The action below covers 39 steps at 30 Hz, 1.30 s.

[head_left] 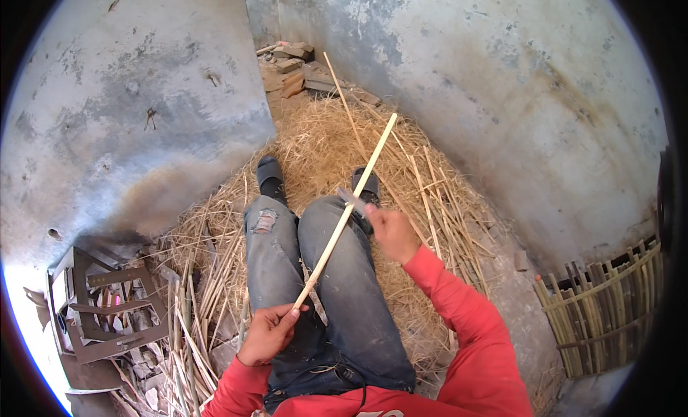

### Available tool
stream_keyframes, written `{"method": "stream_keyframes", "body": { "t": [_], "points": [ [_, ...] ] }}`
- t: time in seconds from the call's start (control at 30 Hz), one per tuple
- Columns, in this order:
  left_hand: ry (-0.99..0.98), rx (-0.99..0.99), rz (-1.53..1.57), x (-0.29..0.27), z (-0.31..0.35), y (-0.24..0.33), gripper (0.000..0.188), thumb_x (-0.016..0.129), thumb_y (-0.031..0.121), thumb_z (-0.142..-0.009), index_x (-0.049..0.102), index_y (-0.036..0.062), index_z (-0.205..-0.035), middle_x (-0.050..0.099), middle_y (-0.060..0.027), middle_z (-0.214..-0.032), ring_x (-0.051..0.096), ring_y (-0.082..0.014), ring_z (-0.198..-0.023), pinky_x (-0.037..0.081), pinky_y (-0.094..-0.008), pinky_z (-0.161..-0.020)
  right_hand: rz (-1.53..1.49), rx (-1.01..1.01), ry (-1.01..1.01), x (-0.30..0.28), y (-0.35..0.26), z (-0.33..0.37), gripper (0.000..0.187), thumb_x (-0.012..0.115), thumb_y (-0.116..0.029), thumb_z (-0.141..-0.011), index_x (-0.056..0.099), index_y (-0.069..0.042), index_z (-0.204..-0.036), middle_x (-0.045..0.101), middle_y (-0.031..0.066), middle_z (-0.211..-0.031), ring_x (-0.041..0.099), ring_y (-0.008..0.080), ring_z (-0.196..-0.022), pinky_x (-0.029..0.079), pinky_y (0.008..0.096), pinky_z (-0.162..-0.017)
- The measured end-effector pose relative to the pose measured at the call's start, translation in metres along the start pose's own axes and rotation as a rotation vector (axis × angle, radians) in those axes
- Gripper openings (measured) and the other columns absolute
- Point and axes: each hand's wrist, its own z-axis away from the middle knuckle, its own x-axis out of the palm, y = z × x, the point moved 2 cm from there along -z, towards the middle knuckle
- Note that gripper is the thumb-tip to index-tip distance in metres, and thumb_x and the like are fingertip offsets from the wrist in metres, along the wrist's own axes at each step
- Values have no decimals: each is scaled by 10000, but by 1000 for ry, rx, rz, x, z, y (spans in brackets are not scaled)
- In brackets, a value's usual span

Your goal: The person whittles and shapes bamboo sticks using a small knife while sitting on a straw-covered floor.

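Strip [326, 250] slants away-right, blade [344, 194] across it

Left hand [271, 334] pinches strip's near end; long axis runs forward-right over legs [351, 302]. Right hand [393, 233], fingers curled round the blade, sits farther out, nearer mid-strip. Far end unheld, above straw [308, 134].

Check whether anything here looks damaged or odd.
Your jeans look damaged: a frayed hole shows at the left knee. Brown stains mark the right wall, and loose straw-like shavings litter the floor.

I could pass the right hand [394, 234] toward the right wall [502, 109]; leftward, the strip [331, 245] and knees [264, 220] stand in the way.
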Motion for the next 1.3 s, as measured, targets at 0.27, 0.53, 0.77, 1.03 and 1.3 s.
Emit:
{"method": "stream_keyframes", "body": {
  "t": [0.27, 0.53, 0.77, 1.03, 1.3],
  "points": [
    [-4, 38, 17, 16, -20, 5, 292, 550, 191, -1098, 704, -22, -1228, 413, 91, -586, 328, -11, -473, 222, -244, -444, 1, -37, -240, 5, -39, 53, 507, 545, -438, -1056, 764, -14, -882, 635, 240, -651, 666, 415, -601, 484, 469, -550],
    [29, 130, -89, 15, -18, 1, 299, 553, 195, -1096, 700, -33, -1223, 419, 89, -577, 327, -16, -465, 223, -238, -436, 147, -3, 256, -52, 11, -66, 622, 464, -449, -1091, 673, 17, -736, 563, 203, -555, 570, 377, -501, 418, 510, -531],
    [68, 131, -63, 24, -27, 1, 297, 556, 203, -1096, 697, -18, -1234, 420, 88, -586, 332, -15, -468, 230, -238, -434, 93, -83, 96, -1, -15, -37, 553, 504, -441, -1071, 696, -21, -766, 601, 229, -602, 612, 434, -560, 451, 513, -529],
    [21, 130, -29, 25, -33, 2, 315, 539, 237, -1104, 689, -3, -1242, 408, 87, -583, 322, -21, -462, 220, -236, -430, 180, -195, -147, 23, -49, 43, 474, 551, -437, -1048, 758, -61, -847, 607, 217, -591, 646, 438, -584, 502, 508, -536],
    [-125, -53, 158, 17, -23, 8, 344, 499, 242, -1120, 671, -16, -1268, 361, 77, -636, 283, -30, -490, 210, -238, -439, -118, -129, -163, 0, -43, 26, 500, 552, -448, -1051, 778, -28, -901, 636, 260, -667, 666, 390, -608, 497, 475, -580]
  ]
}}
